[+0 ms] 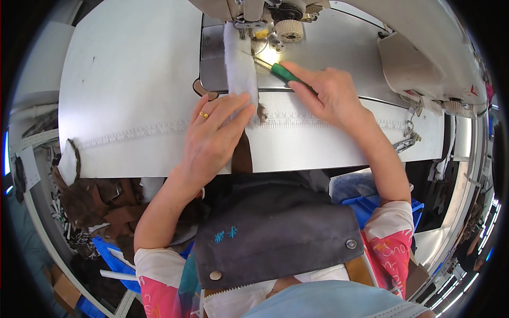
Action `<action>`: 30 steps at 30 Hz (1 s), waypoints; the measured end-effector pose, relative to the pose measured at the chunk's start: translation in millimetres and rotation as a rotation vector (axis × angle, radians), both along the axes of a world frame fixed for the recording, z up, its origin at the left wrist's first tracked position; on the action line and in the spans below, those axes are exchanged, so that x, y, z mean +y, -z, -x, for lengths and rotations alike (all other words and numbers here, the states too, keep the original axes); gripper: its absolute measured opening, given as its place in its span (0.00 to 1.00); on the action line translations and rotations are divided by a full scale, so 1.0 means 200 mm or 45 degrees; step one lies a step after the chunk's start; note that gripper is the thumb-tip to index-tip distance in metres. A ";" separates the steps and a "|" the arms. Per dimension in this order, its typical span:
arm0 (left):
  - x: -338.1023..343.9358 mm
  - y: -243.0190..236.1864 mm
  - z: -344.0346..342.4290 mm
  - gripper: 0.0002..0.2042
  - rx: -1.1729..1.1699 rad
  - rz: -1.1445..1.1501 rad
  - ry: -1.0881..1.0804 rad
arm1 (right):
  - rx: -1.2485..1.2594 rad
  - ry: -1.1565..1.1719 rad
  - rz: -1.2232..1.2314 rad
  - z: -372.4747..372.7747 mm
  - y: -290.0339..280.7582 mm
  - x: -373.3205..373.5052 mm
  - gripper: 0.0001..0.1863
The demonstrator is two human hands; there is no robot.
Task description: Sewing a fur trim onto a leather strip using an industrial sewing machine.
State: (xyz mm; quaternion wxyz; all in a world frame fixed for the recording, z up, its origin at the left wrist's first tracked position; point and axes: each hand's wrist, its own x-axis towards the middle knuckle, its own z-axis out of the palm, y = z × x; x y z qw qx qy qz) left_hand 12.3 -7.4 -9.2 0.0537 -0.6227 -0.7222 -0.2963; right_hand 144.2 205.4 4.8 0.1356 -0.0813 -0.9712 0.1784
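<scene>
A strip of white fleecy fabric [240, 63] runs toward me from under the presser foot [249, 24] of a sewing machine. Brown fur shows along its right edge. My left hand [214, 130], with a ring on one finger, lies on the strip's near end, fingers stretched out and pressing it to the table. In my right hand [331, 95] is a green-handled awl [289, 74]; its thin metal tip touches or nearly touches the strip's right edge, just in front of the foot. A brown band of material [242, 153] hangs over the table edge below my left hand.
The white table [127, 106] carries a printed ruler scale along its near side. The machine's arm [419, 42] rises at the right. Small metal snips [405, 143] lie by the right edge. Brown fabric pieces [101, 204] are heaped at lower left, near blue bins [116, 265].
</scene>
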 end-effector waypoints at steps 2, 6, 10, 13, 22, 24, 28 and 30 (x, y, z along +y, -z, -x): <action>0.02 0.00 0.02 0.15 -0.003 -0.030 0.013 | 0.010 -0.002 0.002 0.01 0.00 0.01 0.18; 0.06 -0.01 0.05 0.14 0.038 -0.008 -0.003 | 0.161 -0.076 0.051 -0.02 0.02 0.03 0.18; 0.11 -0.03 0.09 0.12 0.038 0.013 -0.038 | 0.066 -0.029 0.015 -0.02 0.02 0.01 0.17; 0.15 0.00 0.13 0.12 0.012 -0.050 0.006 | 0.034 0.060 0.081 0.01 0.00 0.02 0.16; 0.26 0.01 0.23 0.12 -0.031 -0.151 0.034 | 0.058 -0.052 0.007 -0.03 0.02 0.04 0.16; 0.28 0.03 0.26 0.13 -0.038 -0.147 0.032 | 0.068 -0.020 0.031 -0.02 0.03 0.04 0.16; 0.32 0.06 0.32 0.13 0.015 -0.174 0.028 | 0.057 0.091 0.066 0.00 0.01 0.03 0.16; 0.32 0.05 0.32 0.13 0.070 -0.163 0.022 | 0.120 0.018 0.108 -0.03 0.03 0.06 0.16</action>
